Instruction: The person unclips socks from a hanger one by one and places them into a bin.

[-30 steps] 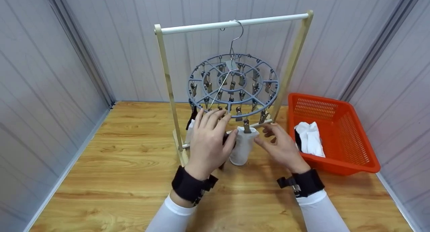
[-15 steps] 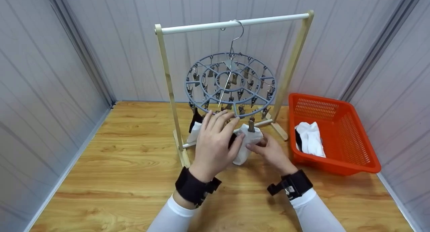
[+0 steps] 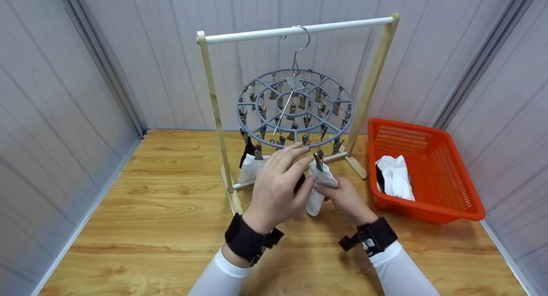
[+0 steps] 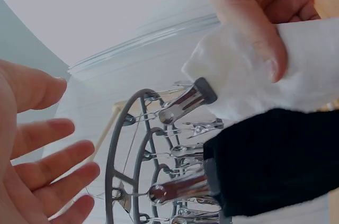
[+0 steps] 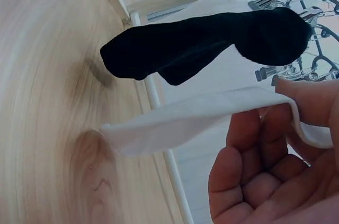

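Observation:
A grey round clip hanger (image 3: 295, 107) hangs by its hook from the white rod (image 3: 299, 29) of a wooden rack. One of its front clips (image 3: 318, 159) holds a white sock (image 3: 317, 189). My right hand (image 3: 332, 192) pinches this sock just under the clip; the left wrist view shows the thumb pressed on the white sock (image 4: 249, 75). My left hand (image 3: 295, 167) is in front of it with straight fingers near the hanger rim, and its palm (image 4: 32, 155) holds nothing. A black sock (image 5: 212, 38) hangs right beside the white one, mostly hidden behind my left hand in the head view.
Another white sock (image 3: 250, 168) and a black sock (image 3: 247, 152) hang at the hanger's left side. An orange basket (image 3: 432, 201) with white socks (image 3: 396, 176) stands on the wooden table (image 3: 150, 201) at the right. Grey walls close in the left, back and right.
My right hand has closed in from beside the white sock and now pinches it. The hanger has swung and turned slightly. My left hand has drifted a little to the right.

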Demonstrator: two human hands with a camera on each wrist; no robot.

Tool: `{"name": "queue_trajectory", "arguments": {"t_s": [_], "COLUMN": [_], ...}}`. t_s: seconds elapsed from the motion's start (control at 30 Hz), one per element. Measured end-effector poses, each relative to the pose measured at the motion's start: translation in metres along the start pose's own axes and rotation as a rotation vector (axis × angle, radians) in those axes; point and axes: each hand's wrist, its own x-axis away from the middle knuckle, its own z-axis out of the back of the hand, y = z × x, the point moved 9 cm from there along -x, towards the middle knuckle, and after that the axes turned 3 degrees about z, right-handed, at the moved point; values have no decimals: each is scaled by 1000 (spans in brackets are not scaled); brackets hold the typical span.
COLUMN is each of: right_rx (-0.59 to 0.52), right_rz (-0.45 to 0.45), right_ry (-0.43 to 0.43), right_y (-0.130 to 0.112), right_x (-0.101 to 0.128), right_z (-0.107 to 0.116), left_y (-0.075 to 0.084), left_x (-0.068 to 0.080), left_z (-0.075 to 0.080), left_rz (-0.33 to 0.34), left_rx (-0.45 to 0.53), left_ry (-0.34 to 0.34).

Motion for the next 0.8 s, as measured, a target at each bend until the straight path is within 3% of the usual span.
{"name": "queue_trajectory", "arguments": {"t_s": [0.2,0.37,0.57,0.8], "right_rx": [9,-26,-25,-8], "right_rz": [16,36,49,36], "right_ry": [-29,-69,-109,-160], "right_y": [-4,-7,-8,-9], "right_x": [2,2,3,3], "right_z": [-1,-5,-9,-15], "left_y": [5,5,-4,-29], "left_x": [0,-1,2,9], "left_z": [1,1,-9,-20], "left_rz": [-61,-57,17,204], "left_rx": [4,1,-28,-34], "left_ry": [41,34,-41,-96]}}
